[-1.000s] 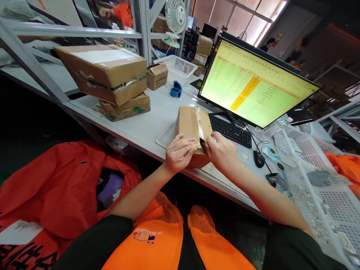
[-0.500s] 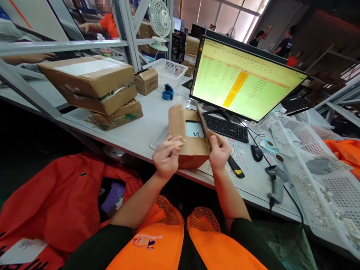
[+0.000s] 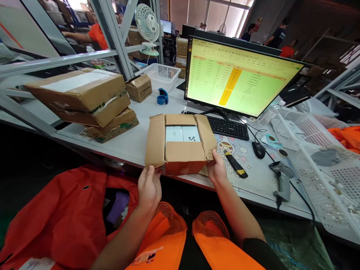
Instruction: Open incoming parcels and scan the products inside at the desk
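the box (image 3: 184, 152) is at the near edge of the table (image 3: 137, 148), in front and to the left of the keyboard (image 3: 229, 128), with its flaps spread and pale packs (image 3: 174, 134) visible inside. the right hand (image 3: 217, 169) holds the near corner of the right flap (image 3: 206, 137), fingers closed on it. the left hand (image 3: 149, 187) has its fingers narrow at the left flap (image 3: 155, 142); whether they pinch it cannot be told. caution: drawing the box too far toward the body may tip it off the edge. uneven pulling could tear a flap. a sweeping right hand could strike the cutter (image 3: 235, 165), in front of the keyboard.
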Demonstrator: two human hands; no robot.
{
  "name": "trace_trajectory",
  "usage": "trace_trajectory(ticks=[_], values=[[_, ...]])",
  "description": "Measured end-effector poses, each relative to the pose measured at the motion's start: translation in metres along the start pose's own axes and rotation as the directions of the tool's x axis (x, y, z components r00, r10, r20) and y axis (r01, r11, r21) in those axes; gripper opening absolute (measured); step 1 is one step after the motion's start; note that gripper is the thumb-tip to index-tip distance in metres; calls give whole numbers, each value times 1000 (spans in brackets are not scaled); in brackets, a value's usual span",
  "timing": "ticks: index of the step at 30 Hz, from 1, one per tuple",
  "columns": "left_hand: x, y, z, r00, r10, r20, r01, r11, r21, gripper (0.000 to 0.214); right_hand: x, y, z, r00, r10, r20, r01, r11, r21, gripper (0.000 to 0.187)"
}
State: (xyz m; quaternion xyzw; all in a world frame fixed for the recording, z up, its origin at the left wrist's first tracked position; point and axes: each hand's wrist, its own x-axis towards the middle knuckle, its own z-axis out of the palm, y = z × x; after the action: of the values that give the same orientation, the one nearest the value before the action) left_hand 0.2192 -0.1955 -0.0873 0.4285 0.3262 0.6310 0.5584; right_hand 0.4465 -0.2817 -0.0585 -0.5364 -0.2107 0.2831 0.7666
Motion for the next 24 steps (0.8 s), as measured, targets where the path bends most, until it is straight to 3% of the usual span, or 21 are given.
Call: trace_trajectory(ticks=[1,3,4,5,6,7,8,9,10,11,12,13,15,17,18,19,22,24], values=[[5,7,-8,998,-38,52,37,999,12,28,3,-8,-7,999,-44,11,45,992,-117,51],[28,33,-19,994,51,96,-58,996,72,26,6,-36,-15,954,-300,10,279,876,-394,56],[44,52,-19,979,166,117,-180,976,124,32,5,-55,-14,884,-465,53,422,742,-521,58],[61,72,-15,936,315,159,-342,920,192,44,4,-75,-9,786,-598,153,553,572,-606,57],[79,92,-5,864,437,251,-494,831,257,59,1,-94,-1,683,-664,303,665,396,-633,53],[97,111,10,774,493,399,-620,720,313,64,-3,-111,11,589,-650,479,760,245,-602,46],[113,126,29,678,448,583,-709,607,358,58,-5,-123,26,508,-567,649,834,135,-534,41],[128,136,52,561,299,772,-769,533,353,52,-7,-131,42,444,-430,786,884,68,-462,38],[142,140,76,444,106,890,-807,479,345,52,-6,-135,59,409,-270,871,908,29,-418,40],[154,139,98,369,-82,926,-831,418,368,57,-5,-135,74,411,-113,905,911,3,-413,46],[165,133,117,358,-238,903,-848,321,421,66,-3,-133,86,439,11,898,898,-24,-439,54],[175,125,132,386,-365,847,-854,206,478,75,-2,-130,94,477,80,875,879,-54,-474,63],[192,107,146,445,-510,736,-845,34,534,79,-7,-125,96,517,63,854,854,-114,-508,66],[211,95,142,480,-515,710,-832,-9,555,70,-25,-123,80,456,-77,887,870,-172,-462,35],[222,93,135,507,-474,720,-816,6,578,66,-37,-122,68,403,-141,904,884,-194,-425,17],[234,93,126,553,-418,721,-785,29,618,64,-50,-120,54,353,-186,917,900,-201,-387,11],[273,96,95,690,-376,618,-607,165,778,60,-77,-104,12,258,-296,920,943,-128,-306,26],[292,92,76,744,-277,608,-500,373,782,62,-78,-85,-10,228,-401,887,962,-48,-268,30]])
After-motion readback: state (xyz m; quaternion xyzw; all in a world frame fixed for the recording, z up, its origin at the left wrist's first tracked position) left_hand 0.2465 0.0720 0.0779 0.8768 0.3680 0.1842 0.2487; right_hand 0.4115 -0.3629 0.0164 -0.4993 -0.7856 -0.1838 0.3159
